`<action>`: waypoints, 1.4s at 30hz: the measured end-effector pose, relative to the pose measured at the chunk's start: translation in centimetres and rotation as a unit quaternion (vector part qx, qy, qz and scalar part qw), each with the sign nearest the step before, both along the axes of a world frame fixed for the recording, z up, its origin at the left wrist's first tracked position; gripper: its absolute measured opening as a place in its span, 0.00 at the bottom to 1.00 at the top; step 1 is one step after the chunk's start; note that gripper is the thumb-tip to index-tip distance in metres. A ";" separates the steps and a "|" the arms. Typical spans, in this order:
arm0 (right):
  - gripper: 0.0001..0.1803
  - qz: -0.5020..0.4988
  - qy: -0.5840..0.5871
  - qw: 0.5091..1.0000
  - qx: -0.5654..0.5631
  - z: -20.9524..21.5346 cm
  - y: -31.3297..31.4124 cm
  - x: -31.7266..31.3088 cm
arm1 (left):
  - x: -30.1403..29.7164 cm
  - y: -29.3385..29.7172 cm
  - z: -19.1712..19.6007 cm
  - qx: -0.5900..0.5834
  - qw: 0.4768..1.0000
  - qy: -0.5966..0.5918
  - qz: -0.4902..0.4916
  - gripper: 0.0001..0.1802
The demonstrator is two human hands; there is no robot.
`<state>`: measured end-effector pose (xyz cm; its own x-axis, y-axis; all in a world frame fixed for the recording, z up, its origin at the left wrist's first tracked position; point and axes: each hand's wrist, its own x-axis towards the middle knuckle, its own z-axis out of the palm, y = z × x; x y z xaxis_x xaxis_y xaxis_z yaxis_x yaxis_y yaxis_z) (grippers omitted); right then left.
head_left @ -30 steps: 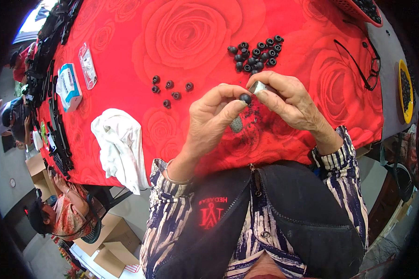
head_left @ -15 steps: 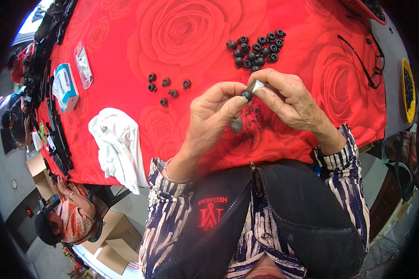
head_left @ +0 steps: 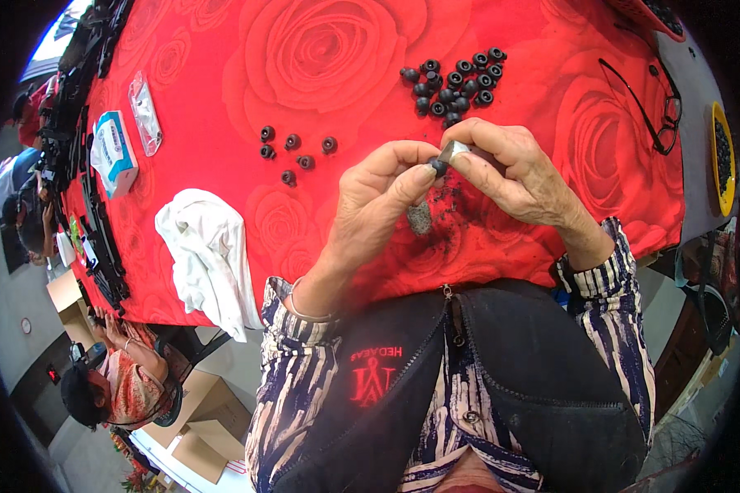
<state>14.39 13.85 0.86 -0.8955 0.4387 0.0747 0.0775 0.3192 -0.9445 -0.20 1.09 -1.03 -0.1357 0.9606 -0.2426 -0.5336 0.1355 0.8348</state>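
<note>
Between the thumb and fingers of my left hand sits a small round black part, rubber or plastic by its look. My right hand pinches a small blade with a white wrapping, its edge touching or very near the part. A speckled grey block lies under my hands, with black shavings scattered beside it. Beyond my hands is a cluster of similar black parts. A smaller group of black parts lies to the left.
The table has a red rose-patterned cloth. On the left are a white cloth, a tissue pack and a clear plastic packet. Eyeglasses and a yellow basin are at right. Other people sit at the left.
Both hands stay close together over the same spot. The black part and the blade have shifted only slightly. More of the grey block shows beneath my left hand.
</note>
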 end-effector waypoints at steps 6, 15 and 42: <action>0.07 -0.003 -0.007 1.000 -0.028 0.0 0.0 0.0 | 0.0 0.1 0.0 0.005 1.000 0.006 -0.001 0.12; 0.07 0.004 -0.014 1.000 -0.005 0.0 0.0 0.0 | -0.1 0.2 -0.2 -0.019 0.999 -0.048 -0.003 0.12; 0.05 0.159 0.026 0.971 0.176 -0.8 -0.3 0.1 | -1.6 0.9 -0.6 -0.023 0.991 -0.084 0.102 0.09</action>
<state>14.53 13.57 0.04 -0.9723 0.0801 0.2198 -0.1232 0.6234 -0.7722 -1.83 1.96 -1.63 -0.2805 0.9043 -0.3219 -0.6853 0.0461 0.7268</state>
